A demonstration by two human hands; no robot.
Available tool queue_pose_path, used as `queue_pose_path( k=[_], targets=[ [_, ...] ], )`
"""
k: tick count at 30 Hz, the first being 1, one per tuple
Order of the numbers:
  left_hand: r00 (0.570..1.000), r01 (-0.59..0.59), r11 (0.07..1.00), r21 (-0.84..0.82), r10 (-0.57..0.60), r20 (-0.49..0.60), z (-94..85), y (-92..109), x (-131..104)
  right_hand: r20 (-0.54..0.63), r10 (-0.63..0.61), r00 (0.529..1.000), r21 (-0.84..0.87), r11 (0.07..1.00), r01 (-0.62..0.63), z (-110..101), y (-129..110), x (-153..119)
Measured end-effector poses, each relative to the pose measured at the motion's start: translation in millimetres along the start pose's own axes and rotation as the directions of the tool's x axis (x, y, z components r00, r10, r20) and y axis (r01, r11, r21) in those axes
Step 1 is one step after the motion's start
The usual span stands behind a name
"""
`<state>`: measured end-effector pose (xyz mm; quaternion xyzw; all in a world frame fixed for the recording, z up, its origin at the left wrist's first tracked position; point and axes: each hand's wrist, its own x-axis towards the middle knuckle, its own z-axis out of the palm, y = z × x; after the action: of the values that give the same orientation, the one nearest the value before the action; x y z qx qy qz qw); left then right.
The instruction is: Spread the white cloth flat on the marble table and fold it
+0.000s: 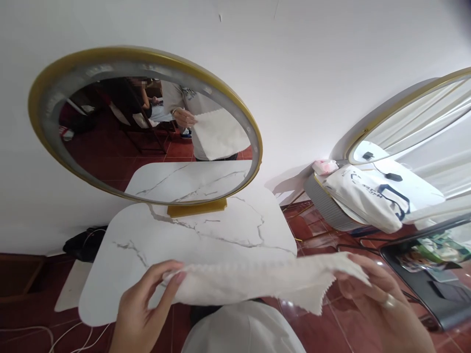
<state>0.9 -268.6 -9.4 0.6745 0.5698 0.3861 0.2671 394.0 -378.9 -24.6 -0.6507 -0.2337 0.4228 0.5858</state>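
White cloth [257, 284] stretched between both hands, left hand [142, 306] pinching one end, right hand [379, 299] gripping the other.

Head view looks down, close over the marble table [206, 235] toward the wall

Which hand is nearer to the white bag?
The right hand. It holds the cloth just below the bag; the left hand grips the cloth's far end, across the table.

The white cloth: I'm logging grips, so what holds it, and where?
Both hands hold the white cloth: left hand pinches its left end, right hand its right end.
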Motion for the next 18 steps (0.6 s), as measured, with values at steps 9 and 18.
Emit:
queue_pose_path(
  k=[9,18],
  targets=[
    [0.879,0.17,0.982,-0.079,-0.115,0.463,120.1,-84,89,0.057,0.043,0.997,-0.216,0.976,-0.03,45,60,129],
    [0.896,0.195,0.981,-0.008,-0.175,0.408,158.1,-114,139,0.071,0.2,0.977,-0.194,0.964,-0.183,65,100,218]
  ],
)
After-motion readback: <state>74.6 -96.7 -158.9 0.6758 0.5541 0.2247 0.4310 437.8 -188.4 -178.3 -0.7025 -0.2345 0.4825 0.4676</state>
